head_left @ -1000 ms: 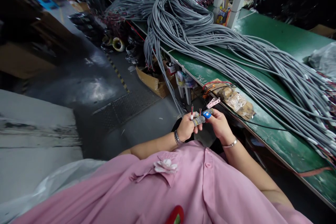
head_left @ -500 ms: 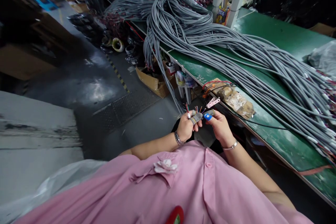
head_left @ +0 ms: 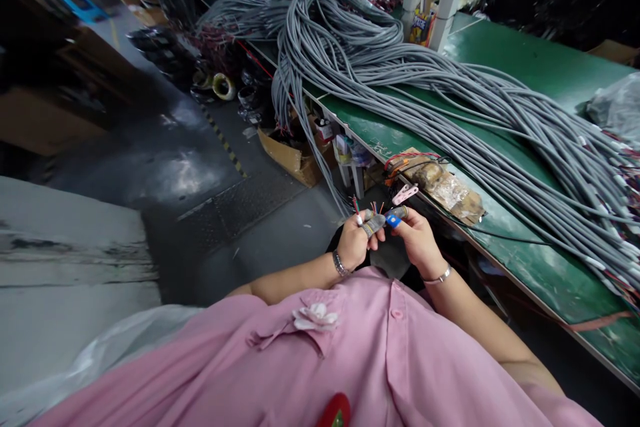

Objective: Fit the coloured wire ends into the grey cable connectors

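Observation:
Thin coloured wires (head_left: pixel 377 208) fan out from between my fingers, at the end of a grey cable (head_left: pixel 336 192) that comes down from the table. My left hand (head_left: pixel 356 239) is closed on this cable end, with grey covers on its thumb and finger. Beside it, my right hand (head_left: pixel 416 240) pinches at the wires; its thumb bears a blue cover (head_left: pixel 393 220) and a finger a grey one. The fingertips of both hands nearly meet. A pink clip (head_left: pixel 405 195) is just beyond my right hand, at the table edge.
A large bundle of grey cables (head_left: pixel 370 70) lies across the green table (head_left: pixel 500 47). A taped brown package (head_left: pixel 445 190) sits at its near edge. Below stands an open cardboard box (head_left: pixel 295 157). A pale cabinet (head_left: pixel 75 240) is at the left.
The fingertips of my right hand have shifted very slightly against the wires. My left hand keeps its place, and the cables lie as before.

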`<state>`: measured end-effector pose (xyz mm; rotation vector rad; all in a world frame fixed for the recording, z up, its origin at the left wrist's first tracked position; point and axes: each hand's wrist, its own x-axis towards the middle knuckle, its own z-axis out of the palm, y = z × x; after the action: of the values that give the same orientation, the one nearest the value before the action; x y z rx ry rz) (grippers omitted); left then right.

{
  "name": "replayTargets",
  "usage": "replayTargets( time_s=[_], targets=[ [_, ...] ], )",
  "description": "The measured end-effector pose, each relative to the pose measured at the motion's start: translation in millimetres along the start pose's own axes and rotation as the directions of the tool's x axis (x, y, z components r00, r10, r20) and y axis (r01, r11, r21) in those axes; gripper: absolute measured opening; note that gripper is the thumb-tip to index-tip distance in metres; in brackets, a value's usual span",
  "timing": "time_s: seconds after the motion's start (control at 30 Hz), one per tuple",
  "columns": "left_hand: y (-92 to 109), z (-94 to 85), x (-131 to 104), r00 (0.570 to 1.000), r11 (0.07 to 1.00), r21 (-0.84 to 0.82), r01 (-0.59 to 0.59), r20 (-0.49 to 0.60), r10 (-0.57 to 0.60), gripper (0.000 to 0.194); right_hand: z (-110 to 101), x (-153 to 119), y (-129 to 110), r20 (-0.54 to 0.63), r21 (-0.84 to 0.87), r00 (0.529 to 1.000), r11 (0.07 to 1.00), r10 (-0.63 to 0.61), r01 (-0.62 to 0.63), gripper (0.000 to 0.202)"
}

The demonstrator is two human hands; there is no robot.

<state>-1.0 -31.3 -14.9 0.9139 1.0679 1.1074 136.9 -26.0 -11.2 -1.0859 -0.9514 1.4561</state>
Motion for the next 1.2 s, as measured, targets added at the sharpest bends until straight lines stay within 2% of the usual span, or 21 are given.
replayTargets(
  time_s=[0.17,0.37,0.53,0.67,0.8,0.97,1.2],
  targets=[
    [-2.7,0.1,3.5,0.999,0.999,-0.028,0.026,-0.033,-0.027,0.035,0.4,1.0,7.3,-0.019,0.107,0.997,0.992,0.069,-0.066,0.016],
    [-4.4,-1.9,8.5,0.999,0.998,-0.069,0.003,-0.047,-0.006,0.032,1.9,3.5,9.9,-0.059,0.046,0.998,0.999,0.020,-0.018,0.015],
    [-1.8,-3.4,9.9,0.998,0.997,-0.074,0.014,-0.066,-0.019,0.034,-3.0,5.3,11.2,0.018,0.115,0.997,0.990,0.074,-0.075,0.019],
    [3.7,-3.8,9.7,0.998,0.996,-0.078,0.032,-0.053,-0.036,0.033,-12.8,13.4,9.7,0.006,0.281,0.989,0.949,0.147,-0.143,0.031],
    [10.8,0.5,9.1,0.999,0.999,-0.038,0.037,0.038,-0.036,0.034,-18.7,27.5,-1.2,-0.001,0.330,0.981,0.926,0.195,-0.184,0.054],
    [16.3,9.3,10.5,0.995,0.999,0.006,0.045,0.094,-0.046,0.036,-13.5,38.1,-10.1,-0.018,0.336,0.989,0.932,0.148,-0.134,0.045],
    [12.8,12.3,12.0,0.994,0.999,0.013,0.043,0.099,-0.044,0.035,-5.7,43.9,-1.7,-0.102,0.389,0.988,0.919,0.118,-0.069,0.040]
  ],
)
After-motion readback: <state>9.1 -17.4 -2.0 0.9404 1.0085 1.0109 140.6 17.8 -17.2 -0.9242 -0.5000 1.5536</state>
